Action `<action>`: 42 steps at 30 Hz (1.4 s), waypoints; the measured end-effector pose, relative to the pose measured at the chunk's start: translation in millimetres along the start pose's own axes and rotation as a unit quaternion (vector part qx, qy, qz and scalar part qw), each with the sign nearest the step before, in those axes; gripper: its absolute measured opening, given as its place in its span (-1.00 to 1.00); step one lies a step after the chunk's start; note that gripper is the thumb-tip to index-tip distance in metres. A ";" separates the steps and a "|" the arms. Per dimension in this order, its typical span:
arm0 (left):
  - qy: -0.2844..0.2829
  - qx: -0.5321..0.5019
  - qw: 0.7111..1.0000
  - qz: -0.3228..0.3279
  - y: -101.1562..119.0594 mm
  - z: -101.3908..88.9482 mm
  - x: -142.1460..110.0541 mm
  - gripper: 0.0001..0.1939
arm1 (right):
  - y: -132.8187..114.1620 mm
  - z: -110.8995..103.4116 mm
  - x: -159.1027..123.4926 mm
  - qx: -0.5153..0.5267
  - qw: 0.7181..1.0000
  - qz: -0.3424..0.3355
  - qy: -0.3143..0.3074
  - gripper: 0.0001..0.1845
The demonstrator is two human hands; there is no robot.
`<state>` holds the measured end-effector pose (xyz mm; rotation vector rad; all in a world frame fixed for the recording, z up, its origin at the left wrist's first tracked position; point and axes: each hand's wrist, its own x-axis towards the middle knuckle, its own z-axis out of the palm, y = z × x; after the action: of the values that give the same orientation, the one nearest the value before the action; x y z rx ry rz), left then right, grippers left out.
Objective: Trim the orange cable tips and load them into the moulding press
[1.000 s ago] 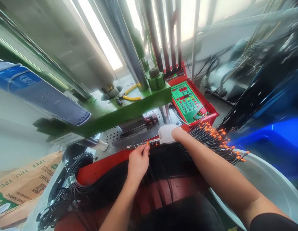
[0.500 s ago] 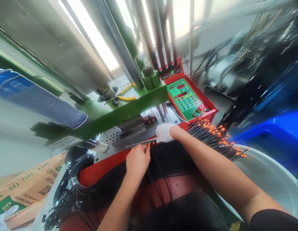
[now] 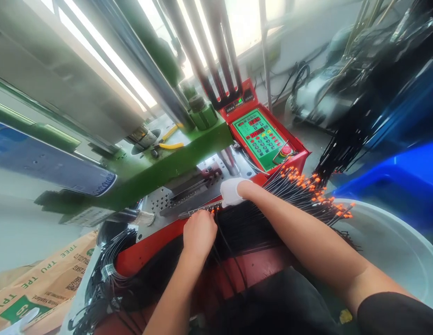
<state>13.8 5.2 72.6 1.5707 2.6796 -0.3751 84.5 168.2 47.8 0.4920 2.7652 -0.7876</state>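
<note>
My right hand (image 3: pixel 231 191), in a white glove, is closed round the right end of a narrow metal strip (image 3: pixel 206 207) with small slots. Just left of it, my bare left hand (image 3: pixel 200 234) has its fingers curled against the strip, pinching a thin black cable (image 3: pixel 218 255) with an orange tip; the fingertips are partly hidden. Small orange tips (image 3: pixel 214 211) show beside those fingers. Behind the strip lies the perforated metal plate (image 3: pixel 155 201) of a green press (image 3: pixel 167 172), with a dark toothed mould bar (image 3: pixel 188 193) on it.
A red control box (image 3: pixel 263 139) stands right of the press. Many orange-tipped black cables (image 3: pixel 300 186) lie at the right, by a white tub (image 3: pixel 387 232) and a blue bin (image 3: pixel 394 177). Yellow-handled pliers (image 3: pixel 171 145) rest on the press. Bundled cables (image 3: pixel 110 274) hang left, near a paper sack (image 3: pixel 45 284).
The head view has shifted slightly, moving the machine left in the picture. Both hands stay at the strip; my left hand has turned a little, its back now covering more of the fingers.
</note>
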 end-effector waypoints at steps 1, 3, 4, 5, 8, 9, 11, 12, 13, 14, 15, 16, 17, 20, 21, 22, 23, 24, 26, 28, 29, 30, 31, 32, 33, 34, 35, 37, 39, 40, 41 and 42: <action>-0.001 0.001 1.000 0.003 -0.1 0.3 -0.2 -0.62 | 0.3 0.1 0.4 0.002 1.000 -0.002 -0.002 -0.51; -0.002 0.003 1.000 0.008 -0.9 0.6 -0.5 -0.61 | 0.1 -0.2 0.6 0.004 1.000 -0.005 -0.003 -0.48; -0.003 0.004 1.000 0.009 -1.2 0.6 -0.6 -0.61 | -0.3 -0.5 0.4 0.005 1.000 -0.006 -0.004 -0.45; -0.003 0.004 1.000 0.009 -1.5 0.5 -0.6 -0.61 | -0.9 -1.0 -0.1 0.005 1.000 -0.006 -0.004 -0.42; -0.003 0.008 1.000 0.007 -1.7 0.3 -0.3 -0.62 | -2.5 -2.3 -1.5 0.008 1.000 -0.006 -0.006 -0.35; -0.002 0.008 1.000 0.006 -1.7 0.4 -0.2 -0.62 | -2.7 -2.6 -1.8 0.009 1.000 -0.006 -0.007 -0.34; 0.001 0.010 1.000 0.005 -1.8 0.9 -0.2 -0.63 | -2.7 -2.9 -2.0 0.010 1.000 -0.009 -0.007 -0.34; 0.003 0.012 1.000 0.005 -1.9 1.3 -0.3 -0.63 | -2.5 -2.9 -2.0 0.010 1.000 -0.011 -0.006 -0.34; 0.006 0.013 1.000 0.004 -2.0 1.6 -0.6 -0.62 | -2.3 -2.9 -2.0 0.010 1.000 -0.014 -0.004 -0.35; 0.008 0.014 1.000 0.004 -1.9 1.9 -0.9 -0.62 | -2.2 -2.8 -2.0 0.009 1.000 -0.016 -0.003 -0.35; 0.010 0.016 1.000 0.004 -1.5 2.1 -1.4 -0.62 | -2.2 -2.8 -2.1 0.009 1.000 -0.019 -0.001 -0.37; 0.012 0.019 1.000 0.002 -0.8 2.0 -2.0 -0.63 | -2.3 -2.7 -2.2 0.008 1.000 -0.021 0.000 -0.38; 0.014 0.022 1.000 0.000 0.2 1.8 -2.7 -0.64 | -2.6 -2.7 -2.3 0.008 1.000 -0.022 0.001 -0.38; 0.019 0.036 0.999 -0.014 4.7 0.4 -4.3 -0.66 | -3.6 -2.3 -2.0 0.005 1.000 -0.025 0.001 -0.39; 0.021 0.039 0.999 -0.020 5.9 -0.1 -4.5 -0.66 | -3.8 -2.1 -1.6 0.004 1.000 -0.025 0.000 -0.39; 0.021 0.042 0.999 -0.024 6.6 -0.4 -4.4 -0.66 | -3.9 -1.8 -1.2 0.003 1.000 -0.024 0.000 -0.38; 0.019 0.043 0.998 -0.027 6.7 -0.5 -4.0 -0.66 | -3.9 -1.6 -0.8 0.003 1.000 -0.024 -0.001 -0.38; 0.017 0.043 0.999 -0.028 6.0 -0.3 -3.4 -0.66 | -3.8 -1.3 -0.4 0.003 1.000 -0.022 -0.002 -0.38; 0.012 0.040 0.999 -0.026 3.3 0.6 -1.7 -0.65 | -3.8 -1.0 -0.1 0.005 1.000 -0.020 -0.004 -0.38; 0.010 0.037 0.999 -0.020 0.2 1.9 -0.3 -0.65 | -4.1 -0.9 -0.3 0.007 1.000 -0.020 -0.006 -0.40; 0.011 0.036 0.999 -0.018 -0.9 2.5 0.0 -0.65 | -4.4 -0.9 -0.4 0.008 1.000 -0.020 -0.007 -0.40; 0.013 0.034 0.999 -0.016 -1.5 3.0 0.0 -0.65 | -4.7 -0.9 -0.6 0.008 1.000 -0.020 -0.007 -0.40; 0.015 0.033 0.999 -0.015 -1.7 3.3 -0.2 -0.66 | -5.1 -0.9 -0.7 0.008 1.000 -0.020 -0.006 -0.41; 0.017 0.032 0.999 -0.015 -1.3 3.3 -0.7 -0.67 | -5.4 -0.9 -0.8 0.007 1.000 -0.020 -0.006 -0.42; 0.019 0.032 0.999 -0.017 -0.7 3.1 -1.4 -0.67 | -5.8 -1.0 -0.9 0.007 1.000 -0.021 -0.005 -0.44; 0.021 0.031 0.999 -0.018 0.2 2.7 -2.0 -0.67 | -6.1 -1.1 -1.0 0.006 1.000 -0.022 -0.004 -0.46; 0.023 0.029 0.999 -0.020 1.1 2.2 -2.6 -0.67 | -6.4 -1.3 -1.3 0.006 1.000 -0.023 -0.003 -0.48; 0.028 0.026 0.999 -0.024 2.6 1.4 -3.3 -0.68 | -7.0 -1.7 -2.1 0.006 1.000 -0.024 -0.003 -0.49; 0.029 0.021 0.999 -0.029 3.3 1.3 -2.8 -0.68 | -7.6 -2.0 -2.9 0.007 1.000 -0.024 -0.001 -0.49; 0.029 0.017 0.999 -0.031 3.4 1.8 -2.1 -0.68 | -7.8 -2.0 -3.1 0.007 1.000 -0.024 0.000 -0.49; 0.028 0.013 0.999 -0.033 3.5 2.6 -1.0 -0.67 | -8.0 -1.9 -3.1 0.008 1.000 -0.023 0.002 -0.49; 0.028 0.008 0.999 -0.034 3.6 3.6 0.2 -0.67 | -7.9 -1.7 -2.9 0.008 1.000 -0.020 0.003 -0.49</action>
<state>16.4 6.3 68.4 1.5202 2.7843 -0.3615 84.0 162.1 53.8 0.4428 2.7843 -0.8208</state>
